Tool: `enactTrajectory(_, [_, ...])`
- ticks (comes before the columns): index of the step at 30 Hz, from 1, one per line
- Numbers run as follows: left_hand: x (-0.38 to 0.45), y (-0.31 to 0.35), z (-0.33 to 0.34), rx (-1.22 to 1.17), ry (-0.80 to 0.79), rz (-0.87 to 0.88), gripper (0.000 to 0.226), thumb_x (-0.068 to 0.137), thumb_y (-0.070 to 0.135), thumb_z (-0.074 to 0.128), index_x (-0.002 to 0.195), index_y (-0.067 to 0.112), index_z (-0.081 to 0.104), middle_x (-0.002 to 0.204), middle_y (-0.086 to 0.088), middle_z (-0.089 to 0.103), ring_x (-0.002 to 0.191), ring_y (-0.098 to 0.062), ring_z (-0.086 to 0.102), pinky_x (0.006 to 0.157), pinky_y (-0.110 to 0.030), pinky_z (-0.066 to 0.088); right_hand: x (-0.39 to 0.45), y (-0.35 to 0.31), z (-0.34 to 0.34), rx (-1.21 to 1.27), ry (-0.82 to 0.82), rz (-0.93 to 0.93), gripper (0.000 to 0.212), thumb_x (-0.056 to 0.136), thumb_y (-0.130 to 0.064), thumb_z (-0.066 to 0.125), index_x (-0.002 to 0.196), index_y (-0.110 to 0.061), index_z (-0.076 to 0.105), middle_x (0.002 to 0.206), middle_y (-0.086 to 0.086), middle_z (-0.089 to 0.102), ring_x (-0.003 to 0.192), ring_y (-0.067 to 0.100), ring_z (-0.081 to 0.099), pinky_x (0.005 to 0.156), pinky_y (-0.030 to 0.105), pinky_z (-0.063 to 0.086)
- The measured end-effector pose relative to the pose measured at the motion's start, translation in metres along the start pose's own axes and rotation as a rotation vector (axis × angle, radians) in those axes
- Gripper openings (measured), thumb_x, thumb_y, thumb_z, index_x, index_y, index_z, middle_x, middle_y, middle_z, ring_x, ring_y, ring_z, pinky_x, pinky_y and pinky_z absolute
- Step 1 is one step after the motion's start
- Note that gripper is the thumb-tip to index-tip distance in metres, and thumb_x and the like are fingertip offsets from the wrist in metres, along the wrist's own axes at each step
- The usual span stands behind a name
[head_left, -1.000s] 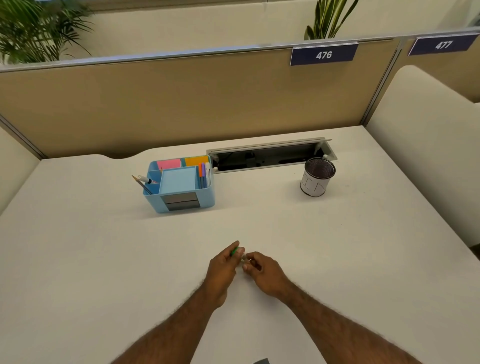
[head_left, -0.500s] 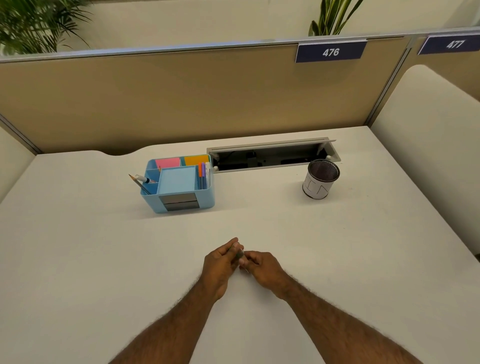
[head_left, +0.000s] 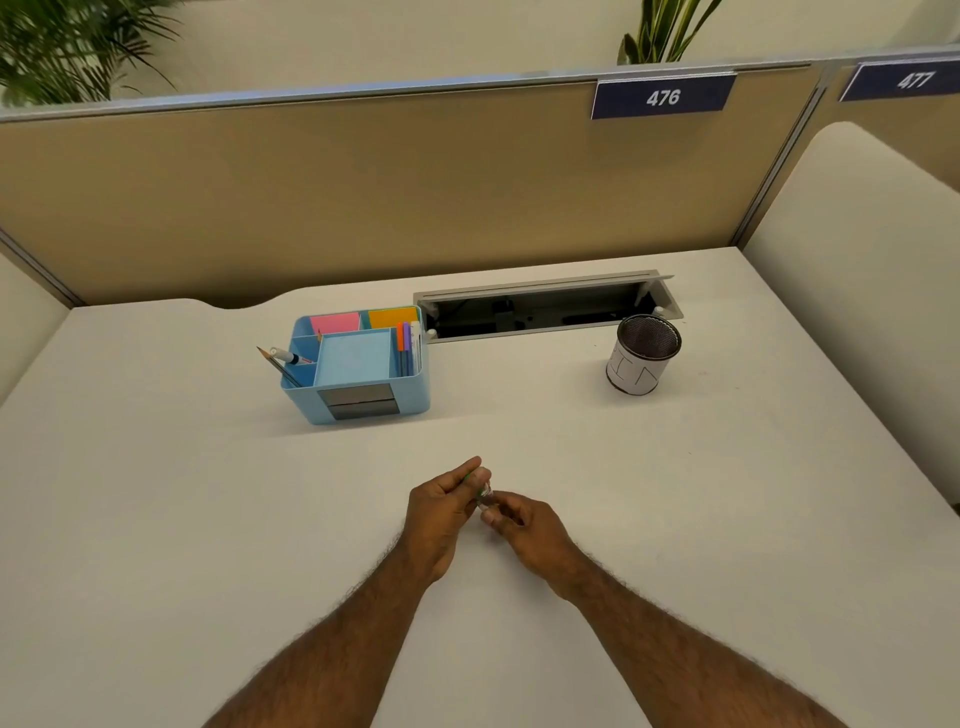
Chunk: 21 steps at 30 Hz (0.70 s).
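Both forearms reach in from the bottom edge and meet at mid-desk, low over the top; whether they touch it I cannot tell. The left hand (head_left: 441, 512) lies thumb-up with its fingers curled round a pen (head_left: 483, 492). The right hand (head_left: 532, 527) faces it, knuckles up, thumb and fingertips pinching the pen's near end. The two hands are almost touching. Little of the pen shows: a green sliver between the left fingers and a pale, clear-looking end at the right fingertips; the rest is hidden. It sits between the hands, just above the white desk (head_left: 156, 519). Well beyond them stands a blue organiser (head_left: 374, 402) with a pencil (head_left: 275, 364), coloured notes (head_left: 335, 322) and markers (head_left: 405, 343) in separate compartments. To its right is an open cable tray (head_left: 545, 306), and a mesh cup (head_left: 636, 371) stands just in front of the tray's right end. Nothing lies between the hands and these. A tan partition (head_left: 363, 197) with a sign (head_left: 663, 97) reading 476 backs the desk.
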<state>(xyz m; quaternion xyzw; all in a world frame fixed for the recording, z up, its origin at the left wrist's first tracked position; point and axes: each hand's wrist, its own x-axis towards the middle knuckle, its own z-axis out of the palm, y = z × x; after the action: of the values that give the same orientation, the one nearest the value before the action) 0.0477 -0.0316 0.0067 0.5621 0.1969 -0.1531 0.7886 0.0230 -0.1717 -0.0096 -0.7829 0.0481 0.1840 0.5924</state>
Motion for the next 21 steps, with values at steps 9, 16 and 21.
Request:
enactTrajectory(9, [0.001,0.007,0.003,-0.239,0.005,-0.118,0.033,0.083,0.018,0.068,0.113,0.004,0.067,0.107,-0.018,0.072,0.102,-0.025,0.068,0.088,-0.033,0.055,0.003,-0.003,-0.007,0.067,0.008,0.009,0.031,0.090,-0.022,0.062,0.120,-0.026,0.063,0.113,-0.009,0.069,0.106,0.007,0.061,0.095,0.025,0.047])
enactTrajectory(16, [0.009,0.007,0.002,-0.290,0.109,-0.240,0.025,0.086,0.027,0.065,0.103,0.010,0.065,0.103,-0.014,0.073,0.102,-0.025,0.067,0.096,-0.037,0.047,0.004,0.005,-0.013,0.117,0.065,0.016,0.029,0.092,-0.016,0.059,0.119,-0.025,0.062,0.109,-0.008,0.067,0.095,0.009,0.060,0.091,0.033,0.051])
enactTrajectory(21, [0.016,0.006,-0.003,-0.222,0.167,-0.238,0.025,0.086,0.025,0.066,0.106,0.009,0.065,0.105,-0.014,0.071,0.098,-0.023,0.067,0.091,-0.033,0.046,0.014,-0.006,-0.039,0.319,0.226,-0.045,0.034,0.093,-0.012,0.058,0.126,-0.022,0.060,0.089,-0.010,0.062,0.080,0.011,0.054,0.072,0.025,0.048])
